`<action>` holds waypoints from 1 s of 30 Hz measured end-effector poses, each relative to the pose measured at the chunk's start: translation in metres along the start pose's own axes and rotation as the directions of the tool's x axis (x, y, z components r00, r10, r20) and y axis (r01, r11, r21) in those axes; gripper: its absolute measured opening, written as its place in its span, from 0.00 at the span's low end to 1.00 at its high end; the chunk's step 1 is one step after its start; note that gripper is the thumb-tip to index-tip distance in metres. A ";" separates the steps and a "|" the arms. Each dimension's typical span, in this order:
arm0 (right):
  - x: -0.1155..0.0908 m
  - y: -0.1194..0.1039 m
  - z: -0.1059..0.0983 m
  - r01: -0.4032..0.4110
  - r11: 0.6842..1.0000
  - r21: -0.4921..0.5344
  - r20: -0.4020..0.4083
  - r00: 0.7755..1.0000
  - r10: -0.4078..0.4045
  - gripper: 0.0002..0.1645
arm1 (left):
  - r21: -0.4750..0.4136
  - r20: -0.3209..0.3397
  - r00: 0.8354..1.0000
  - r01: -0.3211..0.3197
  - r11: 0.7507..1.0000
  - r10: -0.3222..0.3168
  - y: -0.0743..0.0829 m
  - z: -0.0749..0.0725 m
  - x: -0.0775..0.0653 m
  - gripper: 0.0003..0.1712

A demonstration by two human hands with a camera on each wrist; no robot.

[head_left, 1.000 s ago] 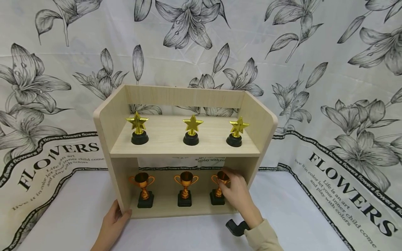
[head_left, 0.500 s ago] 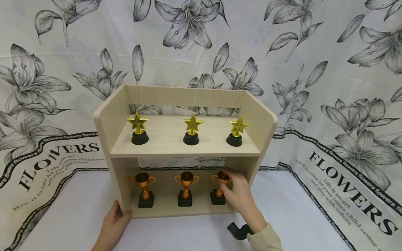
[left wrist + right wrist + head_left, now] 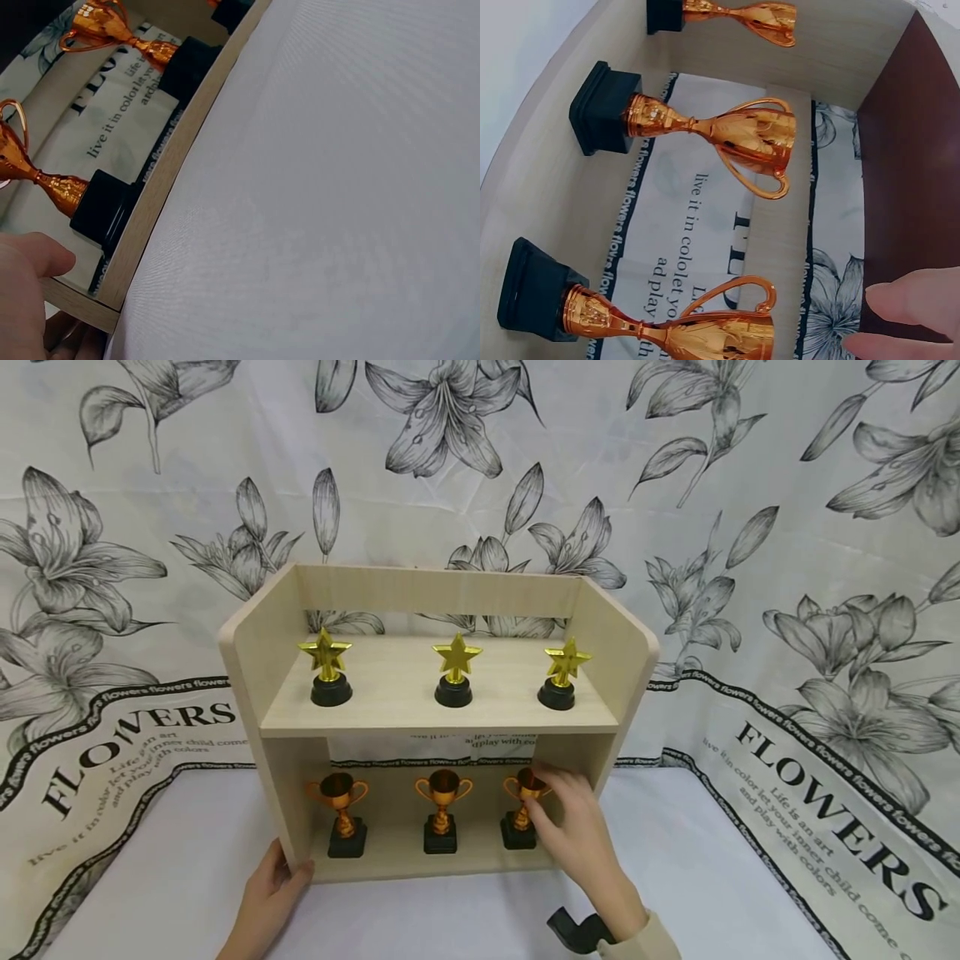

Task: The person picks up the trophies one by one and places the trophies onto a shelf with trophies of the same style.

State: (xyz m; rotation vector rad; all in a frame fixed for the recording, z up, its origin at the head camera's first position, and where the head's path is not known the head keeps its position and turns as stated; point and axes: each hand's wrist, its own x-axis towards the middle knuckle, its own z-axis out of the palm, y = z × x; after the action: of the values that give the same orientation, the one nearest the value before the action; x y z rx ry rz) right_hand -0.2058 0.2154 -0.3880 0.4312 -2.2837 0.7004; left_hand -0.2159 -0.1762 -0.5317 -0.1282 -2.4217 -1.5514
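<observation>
A two-level pale wooden shelf [image 3: 442,730] stands on the table. My left hand [image 3: 262,897] grips its lower left side panel, thumb [image 3: 52,255] inside and fingers outside. Three orange-gold trophy cups on black square bases stand upright on the lower level: left [image 3: 346,818], middle [image 3: 441,818] and right [image 3: 517,833]. By the right trophy cup is my right hand [image 3: 577,831], thumb and fingers spread about its bowl. In the right wrist view the fingertips [image 3: 904,300] show apart from the nearest trophy cup [image 3: 727,337], beyond its rim.
Three gold star trophies stand on the upper level: left [image 3: 330,668], middle [image 3: 455,672] and right [image 3: 561,675]. A black curved piece [image 3: 577,931] sits at my right wrist. White cloth [image 3: 420,922] covers the table; flower-printed fabric [image 3: 712,460] hangs behind.
My right hand has shifted slightly right and toward me at the right trophy cup, its forearm lower in view. The cups and my left hand keep their places.
</observation>
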 end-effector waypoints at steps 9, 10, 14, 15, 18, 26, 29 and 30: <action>-0.010 -0.007 -0.011 0.049 0.999 0.016 -0.053 0.997 -0.048 0.22 | 0.002 -0.006 1.000 0.002 1.000 -0.002 0.000 0.000 0.002 0.33; -0.011 -0.008 -0.012 0.047 0.999 0.019 -0.059 0.997 -0.045 0.22 | 0.001 -0.004 1.000 0.002 1.000 -0.002 0.000 0.000 0.002 0.34; -0.017 -0.013 -0.017 0.025 0.999 0.027 -0.074 0.997 -0.023 0.22 | -0.003 0.001 1.000 -0.009 1.000 0.009 0.000 0.002 0.002 0.34; -0.018 -0.014 -0.018 0.020 0.999 0.028 -0.074 0.997 -0.018 0.22 | -0.001 0.000 1.000 -0.011 1.000 0.011 0.000 0.002 0.002 0.34; -0.019 -0.017 -0.020 0.013 1.000 0.023 -0.069 0.998 -0.011 0.23 | 0.003 -0.005 1.000 -0.017 1.000 0.017 0.000 0.002 0.002 0.33; -0.021 -0.025 -0.026 0.061 0.998 0.029 -0.063 0.996 -0.059 0.23 | 0.007 -0.004 1.000 -0.004 1.000 0.004 -0.001 0.001 0.001 0.33; -0.021 -0.028 -0.027 0.068 0.997 0.026 -0.060 0.996 -0.067 0.23 | 0.007 -0.010 1.000 -0.012 1.000 0.012 -0.001 0.002 0.001 0.33; -0.021 -0.029 -0.027 0.070 0.997 0.024 -0.058 0.996 -0.068 0.24 | 0.004 -0.007 1.000 -0.011 1.000 0.011 -0.001 0.001 0.001 0.33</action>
State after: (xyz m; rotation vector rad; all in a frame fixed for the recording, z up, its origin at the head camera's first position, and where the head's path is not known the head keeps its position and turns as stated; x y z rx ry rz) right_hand -0.1627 0.2108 -0.3762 0.4932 -2.1975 0.6995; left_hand -0.2173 -0.1752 -0.5324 -0.1339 -2.4146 -1.5393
